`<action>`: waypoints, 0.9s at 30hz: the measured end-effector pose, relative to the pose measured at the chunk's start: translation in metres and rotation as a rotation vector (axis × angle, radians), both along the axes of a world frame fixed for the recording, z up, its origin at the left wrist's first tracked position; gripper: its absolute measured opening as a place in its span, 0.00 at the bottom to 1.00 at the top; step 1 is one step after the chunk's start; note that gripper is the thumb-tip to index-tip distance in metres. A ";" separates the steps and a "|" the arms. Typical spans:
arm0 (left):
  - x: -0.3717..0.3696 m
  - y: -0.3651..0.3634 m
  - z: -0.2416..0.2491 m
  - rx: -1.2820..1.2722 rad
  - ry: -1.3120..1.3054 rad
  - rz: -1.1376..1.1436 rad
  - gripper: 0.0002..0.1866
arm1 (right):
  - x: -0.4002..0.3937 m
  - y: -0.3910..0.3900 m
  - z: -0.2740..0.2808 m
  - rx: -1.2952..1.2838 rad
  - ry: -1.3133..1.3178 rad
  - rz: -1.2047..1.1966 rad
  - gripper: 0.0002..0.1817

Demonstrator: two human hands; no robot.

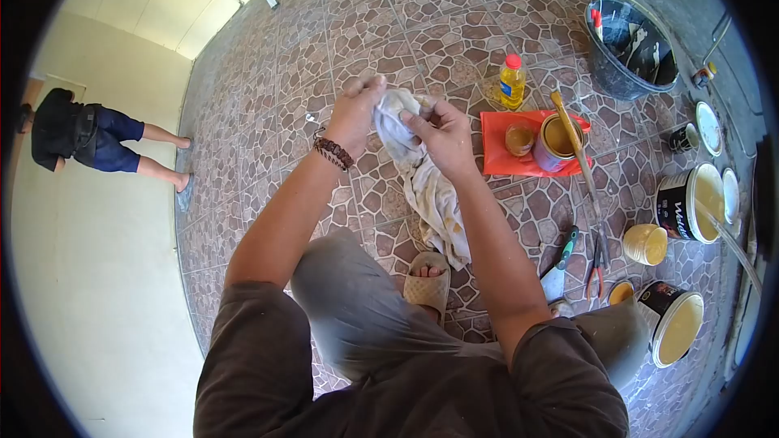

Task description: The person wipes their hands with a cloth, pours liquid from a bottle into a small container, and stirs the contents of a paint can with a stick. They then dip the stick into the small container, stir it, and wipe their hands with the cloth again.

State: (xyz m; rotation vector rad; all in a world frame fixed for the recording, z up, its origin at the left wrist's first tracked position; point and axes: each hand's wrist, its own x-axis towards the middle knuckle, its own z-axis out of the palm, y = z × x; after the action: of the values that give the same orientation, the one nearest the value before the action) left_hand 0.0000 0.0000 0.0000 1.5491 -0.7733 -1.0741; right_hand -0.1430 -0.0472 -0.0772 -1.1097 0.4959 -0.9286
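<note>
A stained white rag [438,203] hangs from between my hands down to the tiled floor near my sandalled foot. My left hand [359,109], with braided bracelets at the wrist, is closed at the rag's upper left edge; part of its fingers is hidden. Closed with thumb and fingers on the rag's upper right side is my right hand [442,134]. Right of it, a red plastic sheet [497,134] carries an open can of brown liquid [557,138] with a brush [565,118] across its top. A small jar [519,139] stands beside the can.
Behind the red sheet stands a bottle of yellow liquid [512,85]. A black bucket [629,49] is at the upper right. Paint tubs [690,204] line the right side. A scraper [560,264] and pliers [598,264] lie near my knee. Another person [97,134] stands by the left wall.
</note>
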 end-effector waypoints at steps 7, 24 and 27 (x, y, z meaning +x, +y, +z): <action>0.007 0.007 0.010 0.290 -0.287 -0.090 0.07 | -0.002 -0.015 -0.016 0.114 -0.069 -0.132 0.10; 0.024 0.003 0.010 -0.037 0.255 -0.076 0.13 | -0.030 -0.019 -0.028 0.305 -0.374 0.184 0.15; 0.019 0.010 0.009 0.038 0.368 -0.075 0.15 | -0.032 -0.025 -0.033 0.409 -0.507 0.255 0.17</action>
State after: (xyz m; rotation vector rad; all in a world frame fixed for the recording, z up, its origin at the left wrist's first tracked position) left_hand 0.0185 0.0104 0.0090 1.3083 -0.5629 -1.3871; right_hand -0.1754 -0.0725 -0.1098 -0.5221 0.1107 -0.7990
